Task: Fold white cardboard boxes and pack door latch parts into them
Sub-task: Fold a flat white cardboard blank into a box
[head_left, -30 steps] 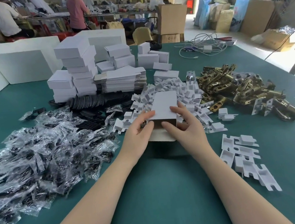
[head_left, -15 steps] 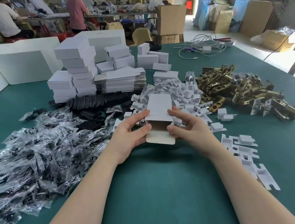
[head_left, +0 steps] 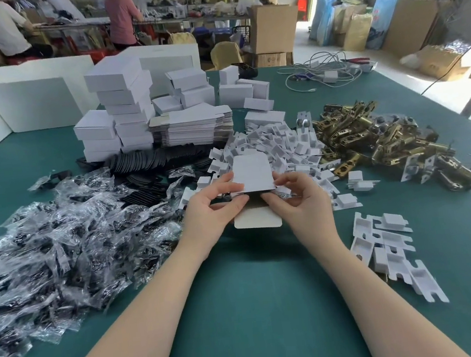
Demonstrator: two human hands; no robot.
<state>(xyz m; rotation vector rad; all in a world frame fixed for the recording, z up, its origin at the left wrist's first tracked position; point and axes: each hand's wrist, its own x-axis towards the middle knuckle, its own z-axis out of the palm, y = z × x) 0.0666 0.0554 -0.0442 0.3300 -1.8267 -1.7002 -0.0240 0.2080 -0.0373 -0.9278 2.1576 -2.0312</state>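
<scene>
Item: white cardboard box (head_left: 252,173), partly folded, held above the green table (head_left: 258,308) at centre, just near of the heap of white inserts. One flap stands up on the far side; another flap lies out toward me, its greyish inner face showing.

My left hand (head_left: 213,210): fingers curled, gripping the box's left edge, thumb up against the upright flap.

My right hand (head_left: 301,200): fingers curled round the box's right edge, fingertips pinching at the fold line.

Surrounding stock, from the box outward:
- White inserts (head_left: 280,144), loose heap, just behind the box; a smaller batch (head_left: 389,249) lies near right of my right arm.
- Brass door latch parts (head_left: 376,138), piled to the right of the inserts.
- Clear plastic bags (head_left: 59,242) of dark small parts, a wide spread on the left.
- Black flat pieces (head_left: 144,165), fanned out beyond the bags.
- Flat box blanks (head_left: 193,127), stacked, far of the black pieces.
- Folded white boxes (head_left: 123,109), stacked in towers at far left of centre.
- White cables (head_left: 324,68), coiled at the far right of the table.
- Brown cartons (head_left: 273,27) and people working at benches beyond the table.
</scene>
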